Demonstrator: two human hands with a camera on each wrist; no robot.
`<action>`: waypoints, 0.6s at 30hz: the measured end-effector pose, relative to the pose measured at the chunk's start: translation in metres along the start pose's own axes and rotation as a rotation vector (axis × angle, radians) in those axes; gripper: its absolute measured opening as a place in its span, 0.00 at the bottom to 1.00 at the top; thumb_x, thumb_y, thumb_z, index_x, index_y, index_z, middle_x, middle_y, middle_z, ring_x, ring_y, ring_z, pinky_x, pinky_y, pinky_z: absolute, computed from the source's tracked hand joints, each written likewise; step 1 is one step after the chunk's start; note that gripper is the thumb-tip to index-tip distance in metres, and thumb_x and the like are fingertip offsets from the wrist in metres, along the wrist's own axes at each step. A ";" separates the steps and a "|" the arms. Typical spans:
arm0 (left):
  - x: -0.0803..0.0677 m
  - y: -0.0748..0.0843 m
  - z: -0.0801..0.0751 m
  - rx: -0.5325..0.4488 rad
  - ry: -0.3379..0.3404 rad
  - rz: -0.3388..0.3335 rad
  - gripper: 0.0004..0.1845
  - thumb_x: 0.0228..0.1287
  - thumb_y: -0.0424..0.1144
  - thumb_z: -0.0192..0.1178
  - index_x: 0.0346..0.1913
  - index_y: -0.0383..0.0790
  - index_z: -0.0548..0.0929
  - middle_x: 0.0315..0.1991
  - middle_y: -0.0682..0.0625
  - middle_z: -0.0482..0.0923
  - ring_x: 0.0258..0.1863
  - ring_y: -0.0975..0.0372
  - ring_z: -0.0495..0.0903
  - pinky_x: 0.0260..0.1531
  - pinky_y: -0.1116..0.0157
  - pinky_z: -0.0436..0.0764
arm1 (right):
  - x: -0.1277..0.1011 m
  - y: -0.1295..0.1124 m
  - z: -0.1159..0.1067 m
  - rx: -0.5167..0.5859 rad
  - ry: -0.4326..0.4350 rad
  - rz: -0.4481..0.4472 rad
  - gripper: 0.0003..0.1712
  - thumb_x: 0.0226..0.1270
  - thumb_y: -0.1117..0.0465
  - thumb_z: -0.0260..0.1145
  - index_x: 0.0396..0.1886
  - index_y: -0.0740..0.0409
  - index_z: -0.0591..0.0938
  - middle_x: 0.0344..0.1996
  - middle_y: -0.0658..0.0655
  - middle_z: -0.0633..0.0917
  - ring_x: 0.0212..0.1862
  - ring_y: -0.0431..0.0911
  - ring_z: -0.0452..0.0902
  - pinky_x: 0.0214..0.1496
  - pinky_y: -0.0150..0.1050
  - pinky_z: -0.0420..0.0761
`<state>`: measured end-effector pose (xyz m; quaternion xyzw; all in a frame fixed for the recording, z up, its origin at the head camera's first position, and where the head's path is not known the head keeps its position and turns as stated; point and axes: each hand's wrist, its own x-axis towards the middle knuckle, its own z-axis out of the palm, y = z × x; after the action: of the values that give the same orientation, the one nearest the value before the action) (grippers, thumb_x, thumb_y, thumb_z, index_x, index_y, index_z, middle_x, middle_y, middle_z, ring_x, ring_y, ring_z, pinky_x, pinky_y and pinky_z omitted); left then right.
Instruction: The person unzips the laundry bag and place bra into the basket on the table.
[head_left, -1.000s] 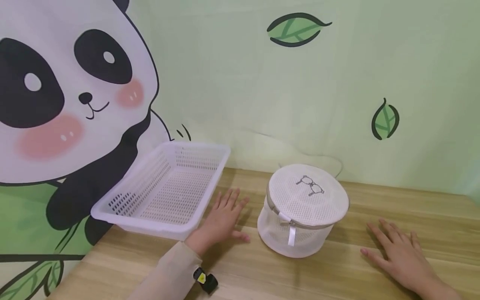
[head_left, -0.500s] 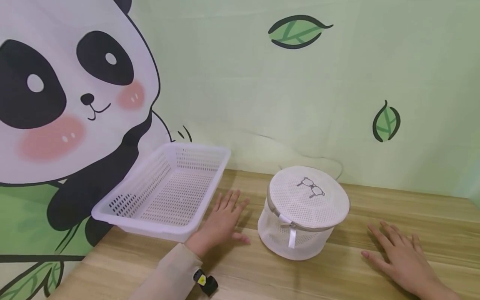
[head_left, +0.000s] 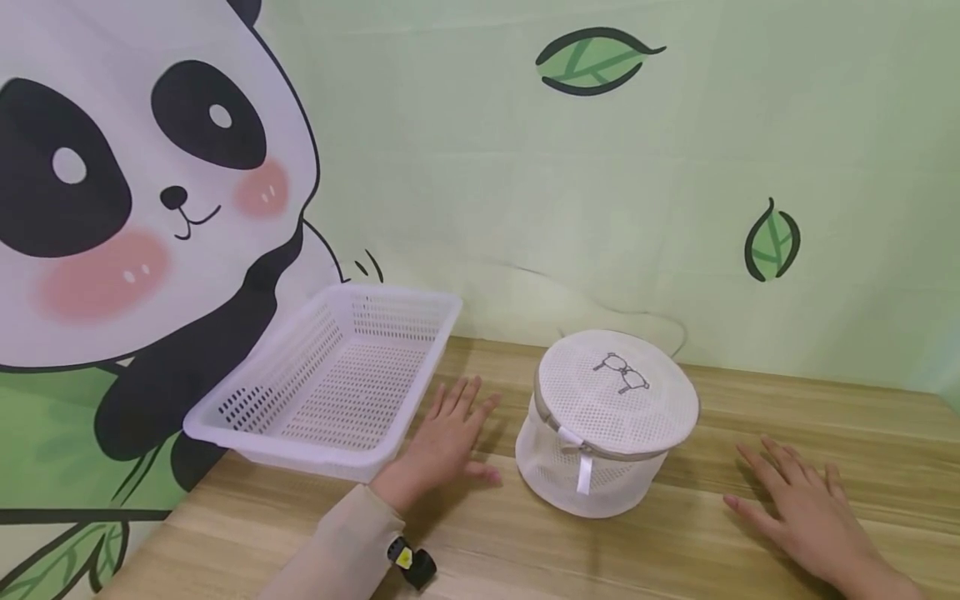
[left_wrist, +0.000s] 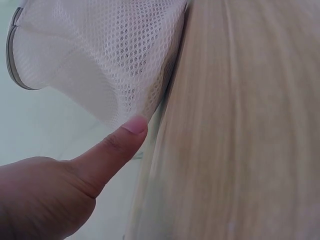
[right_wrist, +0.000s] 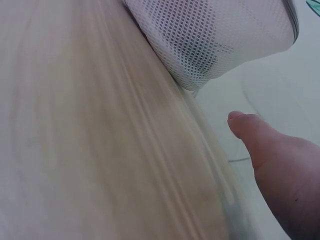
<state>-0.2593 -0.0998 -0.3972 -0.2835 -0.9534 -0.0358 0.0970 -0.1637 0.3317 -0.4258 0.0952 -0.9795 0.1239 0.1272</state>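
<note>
A round white mesh laundry bag (head_left: 615,400) stands upright on the wooden table, its zipped lid closed and printed with a pair of glasses. A white ribbon-like pull tab (head_left: 584,472) hangs from the front of its zipper. Left of the bag my left hand (head_left: 442,450) lies flat with fingers spread, holding nothing, between it and a white plastic basket (head_left: 382,454). On the bag's other side rests my right hand (head_left: 806,512), fingers spread and holding nothing. Each wrist view shows a thumb, with the mesh side of the bag beyond it.
The perforated basket sits at the left with no contents showing. Behind the table (head_left: 525,554) hangs a pale green backdrop (head_left: 465,167) printed with a panda and leaves. A thin cord-like line (head_left: 637,312) runs behind the bag. A black wrist device (head_left: 412,564) sits by the left sleeve.
The head view shifts very slightly. Both hands, the mesh bag and the basket stay where they were.
</note>
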 end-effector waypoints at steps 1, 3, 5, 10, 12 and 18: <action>0.000 0.000 0.000 -0.002 0.004 0.003 0.60 0.39 0.71 0.65 0.74 0.43 0.57 0.75 0.35 0.47 0.76 0.43 0.45 0.74 0.43 0.46 | 0.001 0.000 -0.001 0.002 0.006 0.001 0.44 0.64 0.38 0.60 0.71 0.58 0.62 0.69 0.75 0.60 0.63 0.76 0.56 0.65 0.77 0.31; 0.001 0.000 -0.001 -0.008 0.015 0.006 0.59 0.39 0.70 0.65 0.74 0.43 0.57 0.75 0.34 0.48 0.76 0.43 0.45 0.74 0.43 0.46 | 0.002 -0.001 -0.003 0.007 0.018 0.001 0.44 0.64 0.39 0.60 0.71 0.59 0.62 0.68 0.75 0.61 0.63 0.76 0.57 0.65 0.77 0.32; 0.002 0.000 -0.001 -0.011 0.027 0.009 0.59 0.39 0.70 0.65 0.74 0.44 0.58 0.75 0.34 0.49 0.76 0.43 0.46 0.74 0.44 0.46 | 0.003 -0.002 -0.005 0.011 0.030 0.004 0.43 0.64 0.39 0.60 0.71 0.60 0.62 0.67 0.75 0.61 0.62 0.76 0.58 0.65 0.78 0.34; 0.003 0.000 -0.002 -0.014 0.071 0.019 0.57 0.41 0.69 0.66 0.73 0.45 0.59 0.74 0.34 0.52 0.75 0.44 0.49 0.74 0.46 0.48 | 0.006 -0.003 -0.008 0.013 0.076 -0.002 0.42 0.64 0.41 0.61 0.69 0.62 0.64 0.64 0.77 0.65 0.60 0.75 0.61 0.63 0.78 0.45; 0.003 0.001 -0.003 -0.013 0.094 0.027 0.56 0.42 0.69 0.65 0.73 0.46 0.59 0.74 0.34 0.53 0.75 0.44 0.51 0.74 0.46 0.49 | 0.007 -0.003 -0.009 0.009 0.100 -0.011 0.41 0.64 0.42 0.62 0.67 0.63 0.66 0.63 0.77 0.67 0.60 0.74 0.63 0.61 0.76 0.51; 0.004 0.003 -0.008 -0.010 0.166 0.054 0.54 0.43 0.67 0.66 0.73 0.47 0.59 0.72 0.34 0.57 0.72 0.45 0.58 0.72 0.47 0.57 | 0.010 -0.007 -0.012 0.007 0.148 -0.028 0.39 0.63 0.44 0.64 0.65 0.65 0.68 0.60 0.77 0.70 0.58 0.73 0.66 0.57 0.69 0.62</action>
<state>-0.2595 -0.0964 -0.3889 -0.3055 -0.9339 -0.0616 0.1753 -0.1686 0.3268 -0.4102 0.1001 -0.9655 0.1323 0.2007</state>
